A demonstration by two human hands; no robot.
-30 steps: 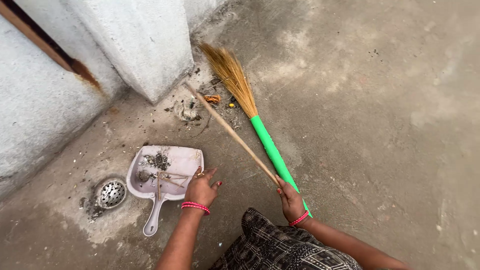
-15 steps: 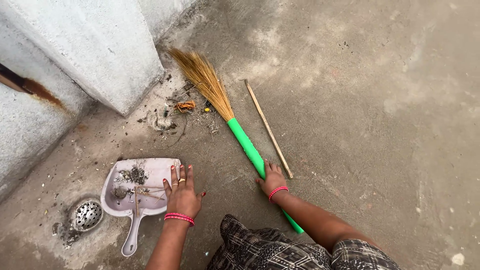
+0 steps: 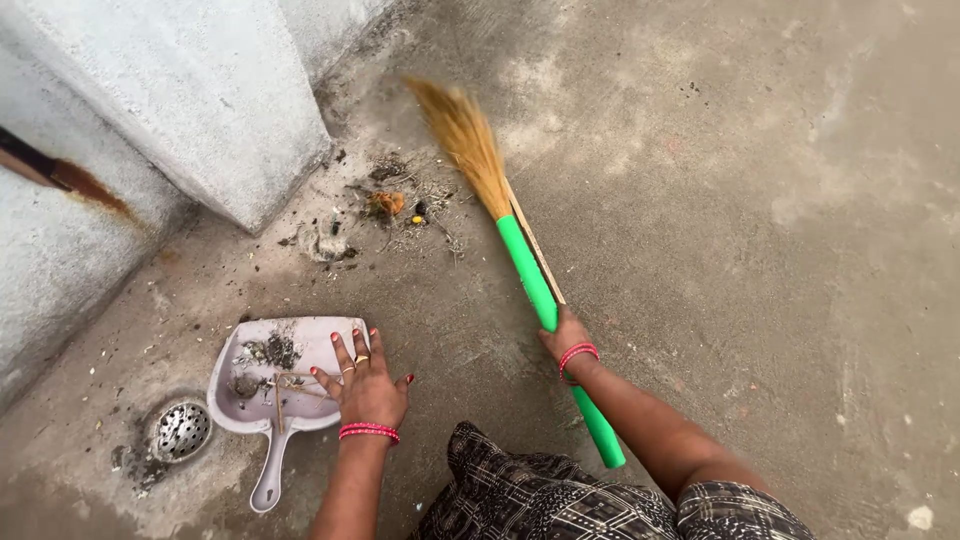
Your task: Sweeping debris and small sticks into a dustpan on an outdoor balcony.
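Note:
My right hand (image 3: 566,336) grips the green handle of a grass broom (image 3: 520,255), whose straw head points up toward the wall corner and is blurred. A thin wooden stick (image 3: 537,250) lies on the floor just right of the handle. My left hand (image 3: 362,385) rests flat, fingers spread, on the right edge of a pale dustpan (image 3: 262,385) that holds dust and twigs. A small pile of dirt and orange scraps (image 3: 385,205) lies on the concrete ahead of the broom head.
A grey concrete wall pillar (image 3: 215,100) stands at upper left with a rusty pipe (image 3: 60,175) beside it. A round metal floor drain (image 3: 181,430) sits left of the dustpan. My checked garment (image 3: 540,500) fills the bottom edge.
The broom has lifted and swung, its head now off to the right of the dirt pile. My left hand stays on the dustpan. The view has shifted right.

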